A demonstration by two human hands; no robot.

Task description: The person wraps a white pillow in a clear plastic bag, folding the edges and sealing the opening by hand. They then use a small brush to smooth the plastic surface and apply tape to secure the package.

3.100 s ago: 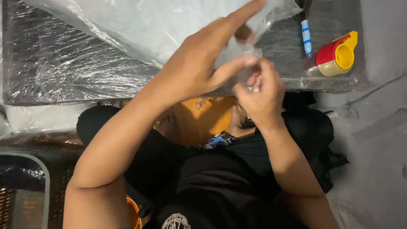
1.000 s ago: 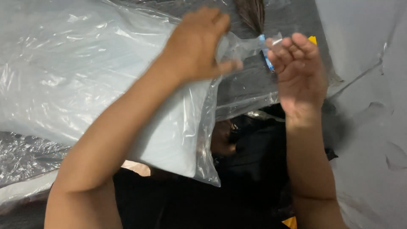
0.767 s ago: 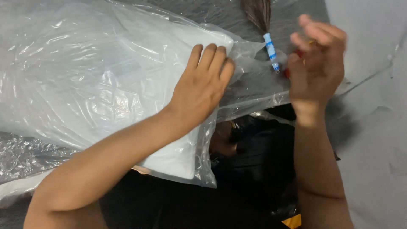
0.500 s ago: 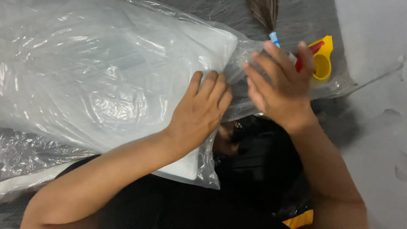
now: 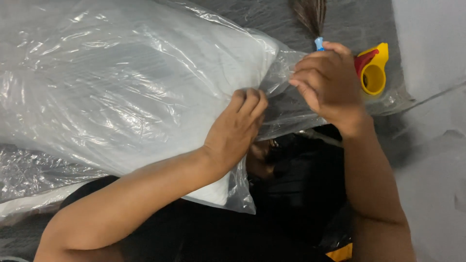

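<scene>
A big white pillow in a clear plastic bag (image 5: 126, 87) lies across the dark work surface and my lap. My left hand (image 5: 235, 131) presses against the pillow's right end, fingers curled on the plastic. My right hand (image 5: 327, 82) pinches the loose open end of the bag (image 5: 284, 73) just right of the pillow. A brush with dark bristles and a blue ferrule (image 5: 310, 19) pokes out behind my right hand.
A red and yellow tape dispenser (image 5: 373, 70) lies right of my right hand on the plastic-covered surface (image 5: 349, 19). Bubble wrap (image 5: 34, 172) sits at the lower left. A grey floor (image 5: 432, 145) lies to the right.
The pillow in its bag has come over the surface since the earliest frame. My left hand slid down to the pillow's end, and my right hand dropped onto the bag's loose end and closed on it.
</scene>
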